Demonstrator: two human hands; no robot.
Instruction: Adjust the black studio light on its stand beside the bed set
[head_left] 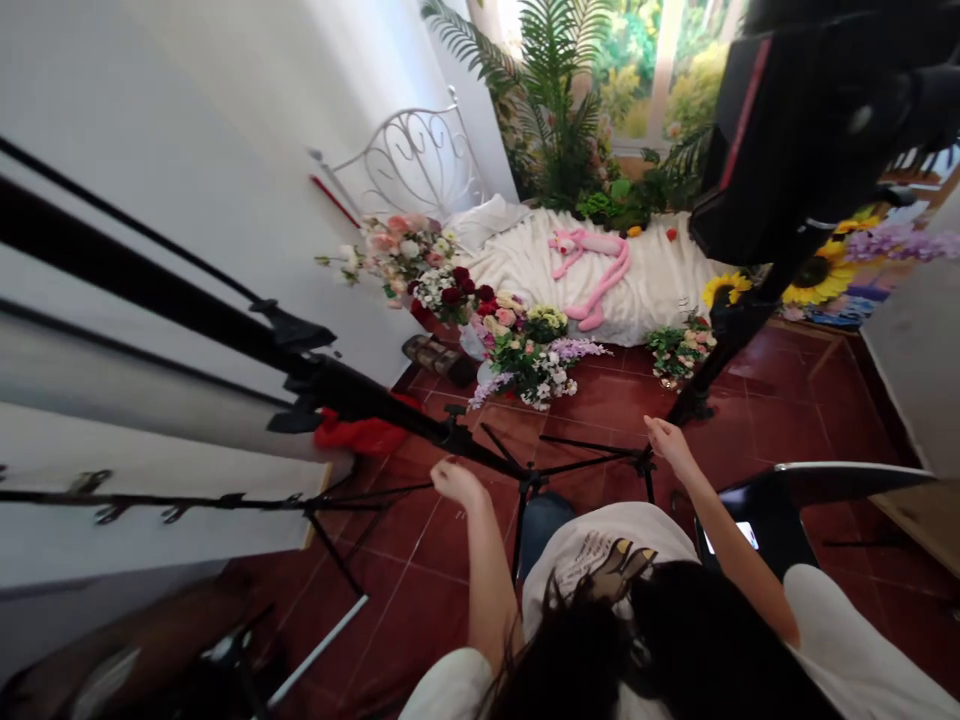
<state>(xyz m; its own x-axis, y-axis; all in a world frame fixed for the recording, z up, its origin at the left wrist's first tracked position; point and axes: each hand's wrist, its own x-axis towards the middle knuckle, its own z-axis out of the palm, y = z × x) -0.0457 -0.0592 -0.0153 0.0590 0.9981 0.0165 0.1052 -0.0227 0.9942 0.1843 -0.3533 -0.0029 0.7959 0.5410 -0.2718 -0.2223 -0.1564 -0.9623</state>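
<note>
My left hand (456, 482) is held out over the red tiled floor with its fingers curled together. Just above it slants the black pole of a light stand (390, 408), which carries a small knob. My right hand (669, 440) is raised at about the same height, fingers also closed in what looks like a pinch. Beside it stands the pole of a second black stand (709, 375). Anything between the fingers of either hand is too small to make out. A wide gap separates the two hands.
Ahead, a white-draped bed (517, 265) bears a pink plush toy (600, 245). Artificial flowers (529, 350) stand before it. Tripod legs (585, 460) spread across the floor. At right is a black chair (780, 520) with a lit phone (739, 537) on it.
</note>
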